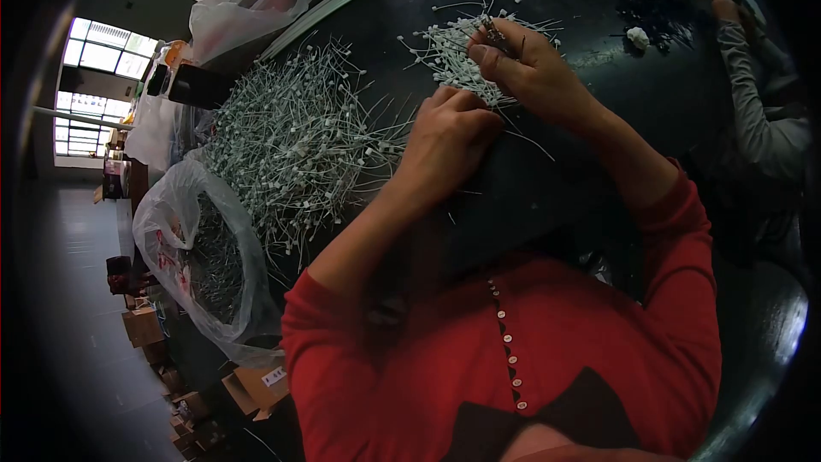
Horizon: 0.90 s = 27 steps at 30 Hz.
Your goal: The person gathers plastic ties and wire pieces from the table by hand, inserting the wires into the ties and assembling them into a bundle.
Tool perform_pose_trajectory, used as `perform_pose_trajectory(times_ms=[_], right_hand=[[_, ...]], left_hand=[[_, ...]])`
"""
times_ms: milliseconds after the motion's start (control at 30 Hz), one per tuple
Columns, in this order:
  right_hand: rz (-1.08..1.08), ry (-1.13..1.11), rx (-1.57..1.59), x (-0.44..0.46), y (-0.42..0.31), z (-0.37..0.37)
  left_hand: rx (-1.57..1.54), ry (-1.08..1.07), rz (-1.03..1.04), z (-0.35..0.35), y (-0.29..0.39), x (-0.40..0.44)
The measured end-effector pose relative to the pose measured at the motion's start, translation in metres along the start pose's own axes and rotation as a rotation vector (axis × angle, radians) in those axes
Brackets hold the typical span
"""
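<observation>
My right hand (540,75) is raised over a small pile of white-tipped thin wires (445,47), thumb and fingers pinched together. Small dark metallic pieces (493,34) show at its fingertips, too small to name. Lower and to the left, my left hand (451,139) is closed at the near edge of that pile, back of the hand up. Its fingertips are hidden, so what it holds cannot be seen. One thin pale wire (532,144) sticks out to the right just beyond it. A much larger heap of similar wires with small white ends (291,137) lies left of my left forearm.
A clear plastic bag (248,265) with dark thin pieces inside stands at the left. Pale green rods (342,7) and another plastic bag (256,4) lie at the back left. Dark wires (654,13) and another person's sleeve (744,77) are at the right.
</observation>
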State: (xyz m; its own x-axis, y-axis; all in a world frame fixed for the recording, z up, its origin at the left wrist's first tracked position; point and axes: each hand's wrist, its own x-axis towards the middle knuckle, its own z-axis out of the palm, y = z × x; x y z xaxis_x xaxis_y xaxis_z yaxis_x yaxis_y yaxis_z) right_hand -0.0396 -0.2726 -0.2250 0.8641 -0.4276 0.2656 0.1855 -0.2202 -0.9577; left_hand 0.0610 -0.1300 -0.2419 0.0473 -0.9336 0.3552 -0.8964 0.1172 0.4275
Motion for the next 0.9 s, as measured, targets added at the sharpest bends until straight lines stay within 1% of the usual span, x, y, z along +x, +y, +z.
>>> perform_pose_trajectory(times_ms=[67, 133, 200, 233, 300, 333, 367, 400, 433, 467, 533, 600, 667, 733, 833, 900], right_hand=[[-0.07, -0.026, -0.044, 0.0, -0.001, -0.001], [-0.032, -0.049, 0.009, -0.004, -0.009, 0.001], [0.007, -0.074, 0.061, -0.009, -0.017, 0.002], [-0.007, -0.127, 0.057, -0.011, -0.019, 0.003], [-0.039, -0.2, 0.046, -0.014, -0.02, 0.005], [-0.038, -0.202, 0.048, -0.015, -0.018, 0.008], [-0.051, -0.195, -0.029, -0.015, -0.015, 0.011], [-0.065, -0.186, -0.106, -0.015, -0.013, 0.013], [-0.065, -0.186, -0.106, -0.015, -0.013, 0.014], [-0.056, -0.177, -0.166, -0.014, -0.012, 0.013], [-0.045, -0.167, -0.227, -0.013, -0.01, 0.012], [-0.066, -0.144, -0.308, -0.012, -0.006, 0.014], [-0.063, -0.14, -0.307, -0.012, -0.003, 0.015], [-0.06, -0.133, -0.307, -0.012, -0.004, 0.015], [-0.033, -0.154, -0.295, -0.013, -0.007, 0.015], [-0.026, -0.172, -0.332, -0.013, -0.009, 0.014]], left_hand=[[-0.005, 0.028, 0.007, 0.0, -0.002, 0.0], [-0.009, 0.059, 0.011, -0.004, -0.003, -0.001], [-0.276, 0.18, -0.328, -0.009, -0.002, -0.005], [-0.251, 0.211, -0.434, -0.02, 0.002, -0.004], [-0.405, 0.362, -0.54, -0.026, -0.014, -0.008], [-0.499, 0.34, -0.607, -0.032, -0.019, -0.01], [-0.498, 0.342, -0.609, -0.036, -0.021, -0.013], [-0.727, 0.329, -0.663, -0.04, -0.019, -0.015], [-0.958, 0.311, -0.713, -0.042, -0.018, -0.017], [-0.958, 0.313, -0.711, -0.041, -0.018, -0.019], [-1.242, 0.275, -0.756, -0.038, -0.019, -0.023], [-1.254, 0.259, -0.731, -0.035, -0.017, -0.025], [-1.264, 0.248, -0.707, -0.032, -0.015, -0.026], [-1.364, 0.263, -0.729, -0.032, -0.014, -0.026], [-1.426, 0.237, -0.72, -0.033, -0.016, -0.027], [-1.429, 0.237, -0.719, -0.032, -0.017, -0.028]])
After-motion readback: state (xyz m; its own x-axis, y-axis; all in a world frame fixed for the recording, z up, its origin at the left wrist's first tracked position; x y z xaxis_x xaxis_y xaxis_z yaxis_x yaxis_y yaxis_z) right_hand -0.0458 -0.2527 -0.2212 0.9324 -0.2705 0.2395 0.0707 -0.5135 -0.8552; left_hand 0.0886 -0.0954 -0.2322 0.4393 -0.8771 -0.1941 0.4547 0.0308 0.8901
